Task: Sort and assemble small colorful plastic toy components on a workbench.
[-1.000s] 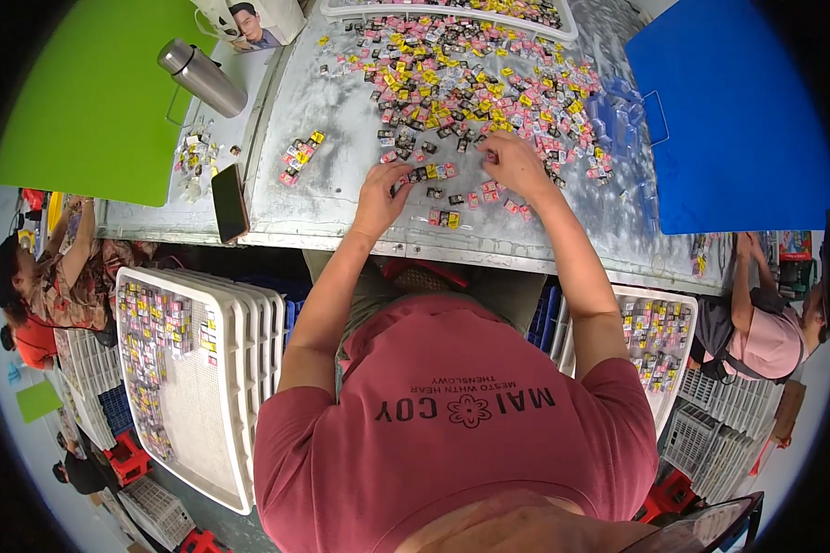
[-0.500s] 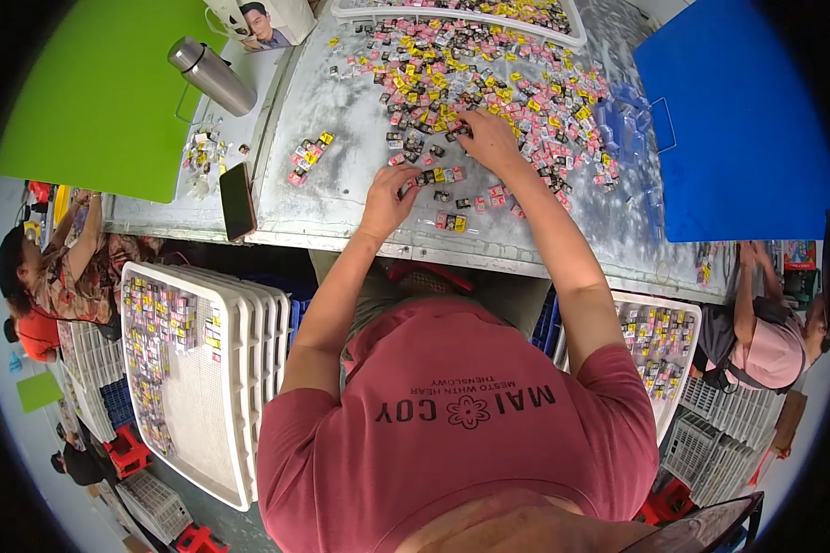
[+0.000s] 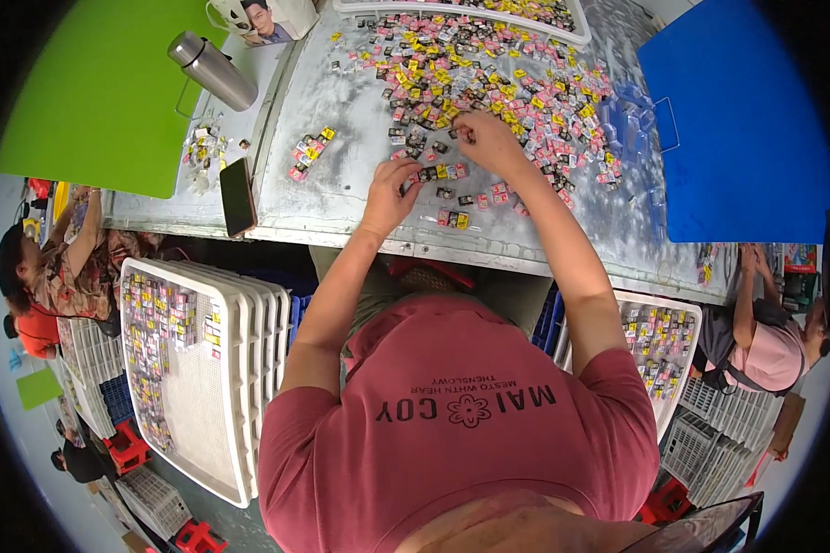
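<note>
- L hand (image 3: 391,192): thumb and fingers partly closed, pinching L end of a short row of small rectangular blocks w/ pink, black, yellow and white faces (image 3: 444,172); row lies on the grey metal-topped bench (image 3: 332,207), nr the front edge.
- R hand (image 3: 491,146): fingers curled in, tips close together at near edge of a wide loose spread of like multicoloured small blocks (image 3: 489,74). Can't tell if a block is gripped; tips too small to make out.
- Few loose blocks lie betw. the row and the front edge, incl. a black-and-yellow piece (image 3: 453,218). Separate small cluster of pink, black and yellow blocks (image 3: 312,152) sits to the L, apart from both hands.
- Clear plastic pieces (image 3: 629,115) at R side of spread.
- Labels: blocks carry printed faces, too small to read at this res.
- Writing: dark red T-shirt (image 3: 461,350) bears dark lettering either side of a flower outline (image 3: 470,410), smaller lines w/ it; upside down in this view.
- Silver metal flask (image 3: 214,74): no legible marking. Dark-screened phone (image 3: 238,198) lies nr bench edge, L side.
</note>
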Tool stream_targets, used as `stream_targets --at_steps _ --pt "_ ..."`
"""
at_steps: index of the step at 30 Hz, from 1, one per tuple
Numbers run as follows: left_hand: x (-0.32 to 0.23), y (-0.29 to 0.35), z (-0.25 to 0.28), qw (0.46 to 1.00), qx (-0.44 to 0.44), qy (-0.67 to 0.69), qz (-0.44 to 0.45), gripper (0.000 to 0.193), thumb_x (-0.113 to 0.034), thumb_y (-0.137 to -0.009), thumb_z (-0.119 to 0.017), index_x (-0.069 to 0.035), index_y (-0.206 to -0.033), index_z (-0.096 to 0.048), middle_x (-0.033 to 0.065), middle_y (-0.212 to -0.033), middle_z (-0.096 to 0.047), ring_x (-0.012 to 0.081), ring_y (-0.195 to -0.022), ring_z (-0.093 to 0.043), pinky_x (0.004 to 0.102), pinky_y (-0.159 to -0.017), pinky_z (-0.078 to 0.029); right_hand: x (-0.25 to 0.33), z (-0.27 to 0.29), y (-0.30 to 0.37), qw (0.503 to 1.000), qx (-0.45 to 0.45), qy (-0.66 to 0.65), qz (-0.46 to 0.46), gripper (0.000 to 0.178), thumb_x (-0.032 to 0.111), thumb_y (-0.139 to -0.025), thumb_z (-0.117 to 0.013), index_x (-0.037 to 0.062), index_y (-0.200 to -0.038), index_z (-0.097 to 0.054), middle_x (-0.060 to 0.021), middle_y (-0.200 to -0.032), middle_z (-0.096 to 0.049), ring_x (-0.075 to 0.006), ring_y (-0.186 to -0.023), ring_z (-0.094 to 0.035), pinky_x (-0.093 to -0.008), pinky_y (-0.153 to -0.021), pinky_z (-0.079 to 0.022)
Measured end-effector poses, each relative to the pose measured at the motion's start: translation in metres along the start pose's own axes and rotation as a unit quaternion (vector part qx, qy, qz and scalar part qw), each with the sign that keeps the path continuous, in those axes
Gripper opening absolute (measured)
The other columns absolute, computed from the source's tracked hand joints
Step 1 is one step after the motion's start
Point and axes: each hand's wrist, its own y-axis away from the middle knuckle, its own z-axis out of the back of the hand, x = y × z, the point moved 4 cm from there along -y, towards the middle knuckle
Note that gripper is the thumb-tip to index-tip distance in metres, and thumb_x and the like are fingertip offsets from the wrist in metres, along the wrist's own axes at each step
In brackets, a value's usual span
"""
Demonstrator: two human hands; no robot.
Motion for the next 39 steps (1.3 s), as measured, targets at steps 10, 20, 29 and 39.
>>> stream_targets --at_steps 10,20,29,39 --pt "0.002 0.001 -0.003 1.000 -0.005 -0.003 0.007 0.036 -0.005 -0.078 -0.082 -0.006 -0.114 -0.073 0.0107 -0.121 -0.067 0.0343 -0.120 -0.060 0.0408 -0.101 -0.050 -0.004 0.015 0.042 0.996 0.073 0.050 0.014 0.024 0.006 -0.080 -0.069 0.0021 -0.104 -0.072 -0.0147 -0.104 -0.067 -0.0347 -0.098 -0.067 -0.0448 -0.086 -0.055" --pt "0.005 0.001 -0.004 1.000 -0.008 -0.006 0.014 0.035 -0.005 -0.078 -0.081 -0.006 -0.113 -0.074 0.0108 -0.118 -0.067 0.0331 -0.114 -0.063 0.0395 -0.096 -0.053 0.017 -0.024 0.000 0.990 0.106 0.010 0.091 0.030 0.007 -0.081 -0.068 0.0109 -0.110 -0.074 -0.0153 -0.107 -0.066 -0.0345 -0.103 -0.066 -0.0467 -0.088 -0.054" --pt "0.010 0.002 -0.001 1.000 -0.005 -0.006 0.011 0.037 -0.006 -0.078 -0.083 -0.004 -0.114 -0.074 0.0106 -0.116 -0.067 0.0308 -0.108 -0.065 0.0365 -0.088 -0.055 0.022 0.006 0.002 0.988 0.152 -0.028 -0.018 0.023 0.005 -0.077 -0.071 0.0015 -0.099 -0.066 -0.0162 -0.105 -0.063 -0.0381 -0.103 -0.064 -0.0452 -0.090 -0.053" --pt "0.011 -0.011 -0.005 0.998 0.049 -0.015 0.041 0.036 -0.006 -0.078 -0.084 -0.002 -0.113 -0.075 0.0099 -0.115 -0.066 0.0228 -0.080 -0.066 0.0332 -0.073 -0.055 0.004 -0.003 0.048 0.982 0.180 -0.032 -0.047 0.041 0.001 -0.079 -0.071 0.0028 -0.120 -0.069 -0.0168 -0.113 -0.061 -0.0371 -0.108 -0.063 -0.0452 -0.093 -0.052"
